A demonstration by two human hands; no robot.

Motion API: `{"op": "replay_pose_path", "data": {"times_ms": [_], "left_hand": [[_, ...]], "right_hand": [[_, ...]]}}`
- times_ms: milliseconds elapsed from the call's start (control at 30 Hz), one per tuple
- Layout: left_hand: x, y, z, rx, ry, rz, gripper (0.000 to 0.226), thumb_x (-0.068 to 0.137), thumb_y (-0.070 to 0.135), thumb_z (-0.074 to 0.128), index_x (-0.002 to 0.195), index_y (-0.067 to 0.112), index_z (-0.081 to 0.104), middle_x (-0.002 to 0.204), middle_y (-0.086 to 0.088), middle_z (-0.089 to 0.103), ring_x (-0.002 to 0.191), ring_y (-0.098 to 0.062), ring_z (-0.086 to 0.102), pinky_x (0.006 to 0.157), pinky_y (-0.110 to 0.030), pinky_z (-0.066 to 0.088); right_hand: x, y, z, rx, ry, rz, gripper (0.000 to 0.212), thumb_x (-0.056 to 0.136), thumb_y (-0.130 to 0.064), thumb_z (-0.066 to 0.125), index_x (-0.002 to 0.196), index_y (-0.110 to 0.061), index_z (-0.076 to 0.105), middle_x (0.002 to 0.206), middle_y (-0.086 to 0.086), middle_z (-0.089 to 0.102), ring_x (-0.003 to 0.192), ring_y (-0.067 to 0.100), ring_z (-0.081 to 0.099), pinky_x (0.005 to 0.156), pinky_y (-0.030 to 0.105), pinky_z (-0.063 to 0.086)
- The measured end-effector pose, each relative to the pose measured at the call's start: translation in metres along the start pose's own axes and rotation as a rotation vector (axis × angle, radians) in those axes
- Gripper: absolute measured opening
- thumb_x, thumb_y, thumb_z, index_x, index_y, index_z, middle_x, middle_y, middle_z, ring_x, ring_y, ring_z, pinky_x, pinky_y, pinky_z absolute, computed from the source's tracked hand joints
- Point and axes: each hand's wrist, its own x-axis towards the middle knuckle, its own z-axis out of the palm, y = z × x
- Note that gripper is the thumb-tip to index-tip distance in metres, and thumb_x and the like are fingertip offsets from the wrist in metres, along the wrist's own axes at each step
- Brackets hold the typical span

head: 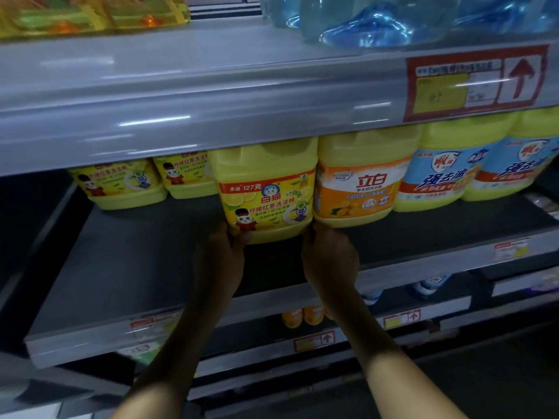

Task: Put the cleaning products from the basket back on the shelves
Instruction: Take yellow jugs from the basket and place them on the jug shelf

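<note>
**1. Position of the item.** The yellow detergent bottle stands upright on the middle shelf. Its top is hidden behind the lip of the upper shelf. It sits just beside the orange-labelled bottle on its right and appears to touch it. We cannot tell whether its base rests fully on the shelf or is held just above it.

**2. Hands.** Our left hand grips the lower left corner of the bottle, with the thumb lying across the front edge. Our right hand grips the lower right corner, its fingers tucked in toward the orange-labelled bottle. Both hands are closed round the base.

**3. Progress.** The matching bottles stand farther back on the left, and the blue-labelled bottles fill the right of the row. We judge this item to be nearly placed. What remains for it is to push it back into line with its neighbours and release it. The basket is not in view, so we cannot state how many products are left to shelve.
</note>
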Motion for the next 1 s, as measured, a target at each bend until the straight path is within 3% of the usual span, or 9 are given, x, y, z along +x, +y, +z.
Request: {"op": "replay_pose_path", "data": {"times_ms": [200,400,500,633,733,833,900,1000], "left_hand": [[0.0,-0.008,0.007,-0.027,0.009,-0.003,0.015,0.097,0.029,0.059,0.11,0.023,0.056,0.105,-0.004,0.066,0.096,-0.027,0.064,0.079,-0.052,0.054],[-0.007,-0.003,0.006,0.113,0.017,0.022,0.024,0.1,0.027,0.053,0.119,0.012,0.055,0.106,-0.012,0.066,0.094,-0.031,0.064,0.076,-0.048,0.053],[-0.012,-0.002,0.0,0.197,-0.042,0.039,0.03,0.098,0.028,0.056,0.123,0.01,0.054,0.106,-0.013,0.066,0.096,-0.033,0.065,0.075,-0.044,0.054],[-0.037,-0.001,-0.008,0.263,-0.169,-0.004,0.064,0.096,0.037,0.058,0.151,0.017,0.033,0.148,-0.012,0.046,0.134,-0.033,0.046,0.104,-0.047,0.045],[-0.077,0.0,-0.011,0.359,-0.119,0.156,0.067,0.096,0.035,0.058,0.154,0.016,0.031,0.159,-0.013,0.031,0.146,-0.034,0.028,0.116,-0.05,0.033],[-0.115,0.003,0.0,0.309,-0.148,0.29,0.06,0.093,0.026,0.061,0.149,0.016,0.041,0.16,-0.015,0.029,0.15,-0.036,0.02,0.115,-0.052,0.028],[-0.136,0.003,0.019,0.295,-0.231,0.362,0.057,0.092,0.023,0.061,0.147,0.018,0.046,0.16,-0.014,0.029,0.15,-0.036,0.018,0.115,-0.051,0.029],[-0.17,0.002,0.047,0.312,-0.401,0.551,0.056,0.088,0.023,0.056,0.143,0.016,0.05,0.157,-0.016,0.035,0.149,-0.039,0.023,0.117,-0.051,0.03]], "right_hand": [[-0.003,0.0,0.002,0.016,0.042,0.004,0.03,0.103,-0.034,0.043,0.085,-0.021,0.063,0.078,0.0,0.07,0.067,0.023,0.067,0.057,0.026,0.042],[-0.004,-0.002,0.001,0.063,0.102,-0.016,0.03,0.099,-0.036,0.048,0.081,-0.018,0.063,0.078,0.002,0.07,0.068,0.025,0.067,0.061,0.031,0.052],[-0.007,0.002,0.002,0.08,0.164,-0.081,0.028,0.098,-0.03,0.051,0.076,-0.016,0.062,0.075,0.008,0.069,0.066,0.03,0.066,0.057,0.032,0.048],[-0.013,0.012,0.001,0.133,0.252,-0.251,0.022,0.093,-0.018,0.049,0.087,-0.005,0.066,0.085,0.015,0.066,0.078,0.034,0.063,0.063,0.036,0.048],[-0.043,0.025,-0.005,0.092,0.355,-0.342,0.022,0.089,-0.007,0.054,0.103,-0.002,0.07,0.102,0.018,0.064,0.096,0.034,0.058,0.079,0.045,0.051],[-0.104,0.045,-0.015,0.076,0.343,-0.194,0.033,0.089,-0.016,0.052,0.118,-0.008,0.067,0.119,0.017,0.059,0.113,0.032,0.053,0.092,0.041,0.048],[-0.145,0.066,-0.018,0.014,0.281,-0.076,0.036,0.084,-0.01,0.06,0.119,-0.005,0.064,0.121,0.019,0.058,0.115,0.035,0.054,0.096,0.036,0.044],[-0.19,0.099,-0.03,-0.129,0.091,0.178,0.046,0.077,-0.005,0.066,0.122,-0.004,0.061,0.124,0.019,0.053,0.116,0.042,0.052,0.098,0.047,0.047]]}}
